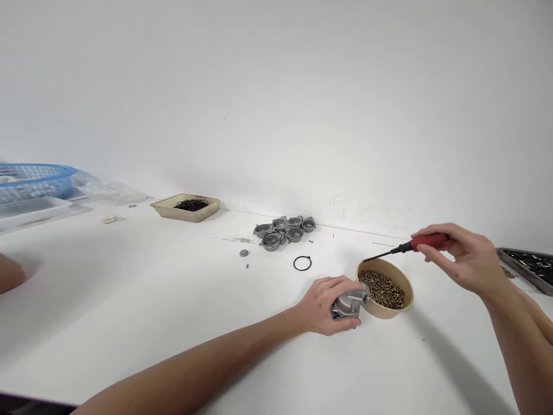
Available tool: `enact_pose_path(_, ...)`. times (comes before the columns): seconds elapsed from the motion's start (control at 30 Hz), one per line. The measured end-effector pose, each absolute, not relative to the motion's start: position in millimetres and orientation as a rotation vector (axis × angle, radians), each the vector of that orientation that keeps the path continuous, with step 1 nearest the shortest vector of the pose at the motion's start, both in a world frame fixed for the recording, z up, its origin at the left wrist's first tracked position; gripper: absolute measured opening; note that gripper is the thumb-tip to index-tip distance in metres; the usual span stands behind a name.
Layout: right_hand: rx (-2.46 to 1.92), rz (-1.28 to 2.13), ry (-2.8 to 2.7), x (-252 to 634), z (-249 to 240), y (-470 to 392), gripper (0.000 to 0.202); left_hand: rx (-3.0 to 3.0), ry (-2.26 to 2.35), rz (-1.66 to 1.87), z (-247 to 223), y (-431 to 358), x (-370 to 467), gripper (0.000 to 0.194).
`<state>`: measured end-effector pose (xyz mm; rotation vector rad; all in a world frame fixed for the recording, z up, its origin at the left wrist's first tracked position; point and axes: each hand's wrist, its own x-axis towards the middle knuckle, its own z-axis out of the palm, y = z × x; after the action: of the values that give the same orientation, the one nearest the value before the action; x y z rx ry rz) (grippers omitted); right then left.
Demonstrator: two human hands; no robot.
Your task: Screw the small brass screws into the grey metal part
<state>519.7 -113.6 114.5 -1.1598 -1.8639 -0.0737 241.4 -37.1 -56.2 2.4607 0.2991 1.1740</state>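
A grey metal part [349,303] is gripped in my left hand [326,305], just left of a round tan bowl [384,313] full of small brass-coloured screws [382,288]. My right hand [464,256] holds a screwdriver [425,242] by its red handle, its dark shaft pointing left, with the tip over the bowl's back rim. A black rubber ring [302,263] lies on the white table behind my left hand. Several grey metal cups [272,241] are grouped farther back.
A tan tray [185,214] of black rings stands at the back left, near a blue basket [38,178] and clear plastic. A dark tray [529,268] is at the far right. Other people's arms [8,272] show at the left edge and behind my right forearm.
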Motion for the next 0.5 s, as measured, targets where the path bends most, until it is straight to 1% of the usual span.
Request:
enact_pose_path(0.1,-1.017,0.108,-1.933,500,145,-110,0.019,2.467,0.220,1.240,-57,-37,242,0.058)
enact_pose_path(0.2,-0.892,0.205,-2.029,479,158,-108,0.015,2.427,0.227,1.250,-55,-40,241,0.056)
enact_pose_path(0.33,-0.738,0.205,-2.136,457,148,-100,0.018,2.346,0.283,1.234,-51,-44,239,0.054)
enact_pose_path(0.5,-0.738,0.272,-2.218,453,132,-85,0.021,2.351,0.249,1.252,-51,-43,239,0.053)
